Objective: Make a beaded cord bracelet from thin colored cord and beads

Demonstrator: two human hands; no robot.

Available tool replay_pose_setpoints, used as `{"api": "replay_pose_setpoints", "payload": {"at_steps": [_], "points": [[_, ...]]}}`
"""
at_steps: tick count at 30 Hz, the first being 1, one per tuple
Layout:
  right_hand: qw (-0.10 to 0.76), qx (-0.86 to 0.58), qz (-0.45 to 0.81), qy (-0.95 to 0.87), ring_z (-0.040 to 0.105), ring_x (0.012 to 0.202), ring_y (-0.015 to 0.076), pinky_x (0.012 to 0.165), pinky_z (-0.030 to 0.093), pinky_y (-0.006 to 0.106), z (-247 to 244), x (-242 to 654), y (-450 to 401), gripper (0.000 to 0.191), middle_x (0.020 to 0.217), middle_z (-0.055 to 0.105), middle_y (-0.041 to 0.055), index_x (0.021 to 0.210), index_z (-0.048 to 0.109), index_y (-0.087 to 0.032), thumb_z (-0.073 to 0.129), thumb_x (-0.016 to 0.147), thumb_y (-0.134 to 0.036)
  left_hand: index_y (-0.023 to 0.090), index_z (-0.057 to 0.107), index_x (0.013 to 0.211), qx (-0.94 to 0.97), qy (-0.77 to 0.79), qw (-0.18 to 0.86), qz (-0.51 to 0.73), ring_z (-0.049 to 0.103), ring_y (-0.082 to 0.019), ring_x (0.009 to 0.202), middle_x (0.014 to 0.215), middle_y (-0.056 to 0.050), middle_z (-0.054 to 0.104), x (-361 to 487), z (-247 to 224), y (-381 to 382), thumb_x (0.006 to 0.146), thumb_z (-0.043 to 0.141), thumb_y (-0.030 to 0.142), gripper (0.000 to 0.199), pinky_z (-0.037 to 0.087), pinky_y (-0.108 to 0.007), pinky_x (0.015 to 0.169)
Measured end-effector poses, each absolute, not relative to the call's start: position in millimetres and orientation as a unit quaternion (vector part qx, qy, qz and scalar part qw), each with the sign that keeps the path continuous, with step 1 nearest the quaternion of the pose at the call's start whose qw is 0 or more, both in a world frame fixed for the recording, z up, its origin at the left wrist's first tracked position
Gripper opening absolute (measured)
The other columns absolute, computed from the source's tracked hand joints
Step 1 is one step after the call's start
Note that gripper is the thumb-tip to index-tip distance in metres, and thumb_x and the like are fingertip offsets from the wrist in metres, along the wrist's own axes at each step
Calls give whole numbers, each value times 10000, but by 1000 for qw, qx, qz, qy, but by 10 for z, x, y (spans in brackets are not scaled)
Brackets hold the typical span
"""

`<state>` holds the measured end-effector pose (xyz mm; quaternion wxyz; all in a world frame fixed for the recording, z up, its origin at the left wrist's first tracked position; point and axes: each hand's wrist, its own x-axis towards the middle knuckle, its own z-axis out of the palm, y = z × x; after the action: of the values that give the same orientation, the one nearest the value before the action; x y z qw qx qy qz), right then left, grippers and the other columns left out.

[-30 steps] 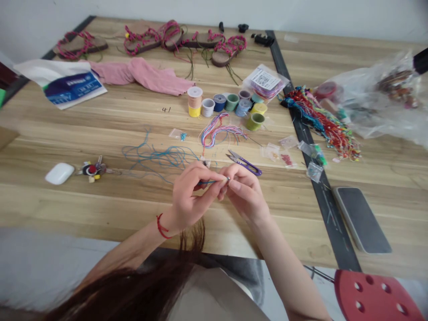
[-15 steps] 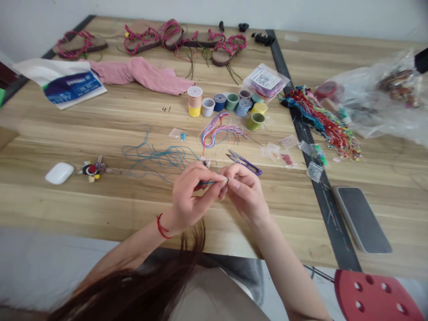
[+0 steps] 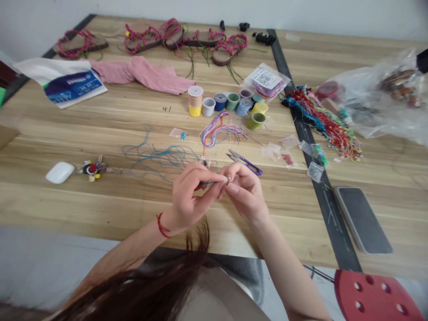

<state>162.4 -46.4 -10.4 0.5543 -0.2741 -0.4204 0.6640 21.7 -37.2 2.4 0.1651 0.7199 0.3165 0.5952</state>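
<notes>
My left hand [image 3: 194, 189], with a red string bracelet [image 3: 162, 226] at its wrist, pinches a blue cord between thumb and forefinger. The blue cord [image 3: 160, 155] trails in loose loops over the table to the left. My right hand [image 3: 245, 189] meets the left fingertips, its own fingers curled in a pinch. A tiny shiny piece, perhaps a bead [image 3: 228, 179], shows between the two hands; its exact kind is too small to tell. Purple-handled thread snips [image 3: 245, 162] lie just beyond my right hand.
Thread spools [image 3: 232, 101] stand in a group behind a bundle of striped thread [image 3: 220, 133]. Small bead bags [image 3: 287, 158] lie to the right, near a phone [image 3: 363, 220]. A white case [image 3: 60, 172] and a keychain [image 3: 93, 169] lie left. Sandals [image 3: 143, 40] line the back.
My right thumb has shifted slightly away from the left fingertips, and the shiny piece shows a little more. The left hand stays nearly still. Hair hanging below has swung slightly.
</notes>
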Motion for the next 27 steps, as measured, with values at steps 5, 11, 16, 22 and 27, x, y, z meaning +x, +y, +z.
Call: {"api": "replay_pose_setpoints", "payload": {"at_steps": [5,11,16,22,27], "points": [[552,-292,656,-424,608,588,118,555,511,263,-99,1617,-470,237,746,615,-9,786,555,-222,757,760,-343,194,638,896,727,314,151,592,515,-84,618,687,16,600,204,24,-378,853,643,160,54,417,-209,528],[556,-273,660,-425,625,626,116,568,517,251,-115,1626,-477,154,778,643,3,809,598,-215,724,800,-303,196,640,884,724,319,151,592,523,-86,624,700,13,607,206,24,-380,859,643,181,29,428,-222,551],[560,-276,656,-424,623,620,117,567,526,250,-126,1619,-476,170,767,648,3,808,598,-209,735,788,-308,187,642,877,721,319,151,596,522,-83,628,701,11,604,210,27,-378,853,650,173,29,423,-221,560],[560,-280,653,-426,631,629,119,583,539,251,-116,1614,-476,162,774,649,1,813,604,-211,735,787,-303,174,639,902,728,311,138,595,510,-78,635,730,8,606,194,12,-383,849,649,148,60,428,-204,562],[563,-280,648,-429,639,619,117,578,544,245,-120,1615,-475,137,750,649,-7,807,622,-211,732,792,-291,167,638,906,729,313,122,596,503,-72,628,732,12,606,188,5,-384,844,655,138,71,434,-194,563]]}}
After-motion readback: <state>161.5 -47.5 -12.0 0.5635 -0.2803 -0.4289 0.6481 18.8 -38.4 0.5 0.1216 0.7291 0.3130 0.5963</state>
